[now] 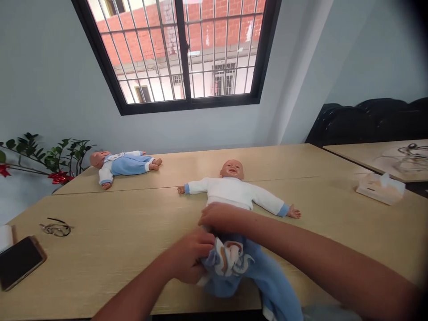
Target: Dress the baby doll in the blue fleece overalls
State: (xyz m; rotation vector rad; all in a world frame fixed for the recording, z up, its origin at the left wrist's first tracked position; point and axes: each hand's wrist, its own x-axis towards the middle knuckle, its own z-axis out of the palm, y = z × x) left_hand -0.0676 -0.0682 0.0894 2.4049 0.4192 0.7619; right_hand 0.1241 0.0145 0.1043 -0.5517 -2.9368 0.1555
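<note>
A baby doll (234, 187) in a white top lies on its back on the wooden table (110, 240), arms spread, head toward the window. Blue trousers (254, 276) with a printed patch cover its lower half and hang over the near table edge. My left hand (189, 261) grips the bunched waistband of the trousers at the doll's left side. My right hand (219, 216) rests on the doll's waist, fingers curled over the hem of the white top and the trouser edge.
A second doll (125, 165) in blue and white lies at the far left of the table. Eyeglasses (56, 228) and a dark phone (18, 262) lie near the left edge. A tissue box (379, 187) sits at right. A plant (50, 158) stands left; black chairs (371, 120) at right.
</note>
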